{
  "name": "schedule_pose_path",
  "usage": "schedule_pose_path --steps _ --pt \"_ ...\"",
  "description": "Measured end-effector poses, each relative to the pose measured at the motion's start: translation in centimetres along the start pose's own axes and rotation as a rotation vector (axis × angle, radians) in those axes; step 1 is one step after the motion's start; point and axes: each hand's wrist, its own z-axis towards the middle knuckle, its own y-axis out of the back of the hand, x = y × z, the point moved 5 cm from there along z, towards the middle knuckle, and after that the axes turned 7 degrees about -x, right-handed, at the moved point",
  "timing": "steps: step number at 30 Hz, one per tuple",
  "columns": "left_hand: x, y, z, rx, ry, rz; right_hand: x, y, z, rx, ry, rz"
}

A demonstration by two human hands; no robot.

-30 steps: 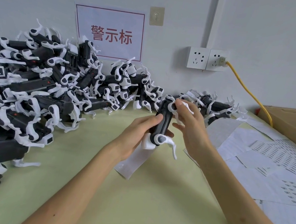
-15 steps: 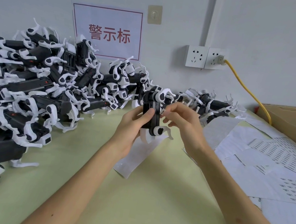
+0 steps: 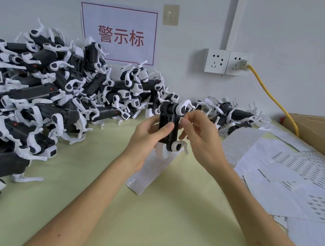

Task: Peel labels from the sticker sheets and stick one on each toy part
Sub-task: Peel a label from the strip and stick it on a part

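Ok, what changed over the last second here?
The left hand turned the toy part from leaning to upright, thumb across its front. The right hand came off the part's top end and now pinches a small label at its upper right edge. Unchanged: the left hand's hold on part and paper strip, the pile of parts, the sticker sheets.

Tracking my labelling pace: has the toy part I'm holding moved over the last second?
Yes. Against the wall sockets, the toy part has shifted slightly left, toward the pile of toys, and swung from tilted to nearly upright.
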Motion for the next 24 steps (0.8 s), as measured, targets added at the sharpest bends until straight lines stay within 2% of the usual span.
schedule_pose_path --steps 8,24 --pt "-0.19 -0.24 -0.17 0.017 -0.031 0.030 0.05 0.17 -0.09 -0.004 0.017 -0.087" --pt "-0.37 -0.39 -0.28 0.024 -0.037 0.048 -0.35 0.17 -0.04 -0.015 -0.017 -0.080"
